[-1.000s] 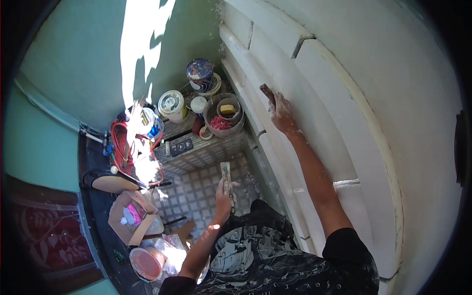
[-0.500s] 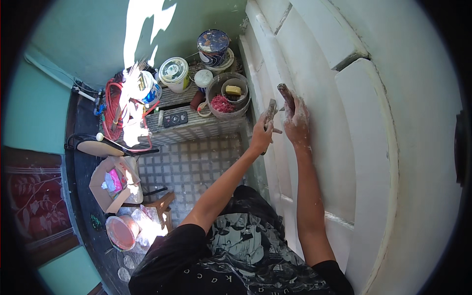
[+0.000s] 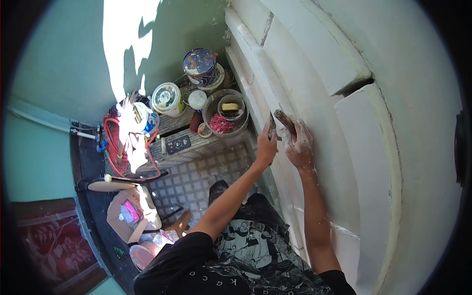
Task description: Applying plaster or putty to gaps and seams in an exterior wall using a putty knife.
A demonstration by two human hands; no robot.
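Observation:
Close together in front of the white moulded wall panel, both my hands are closed on tools. My left hand grips a slim, plaster-smeared putty knife, one end of it sticking up past the fingers. Just to its right, my right hand is wrapped round a second putty knife, whose worn brownish handle points up and left. White plaster coats the right fingers and speckles the forearm. A thin metal edge shows between the hands; the blades are mostly hidden.
On a wooden bench ahead stand a clear tub with a yellow sponge in a smaller pot, a dark paint bucket, a lidded white bucket and a coiled red hose. At left lies an open cardboard box. A dark gap splits the panel.
The view has shifted, so bench and box sit differently in it. My left hand has turned slightly and come nearer the right one; both keep their tools. A dark shoe now shows below.

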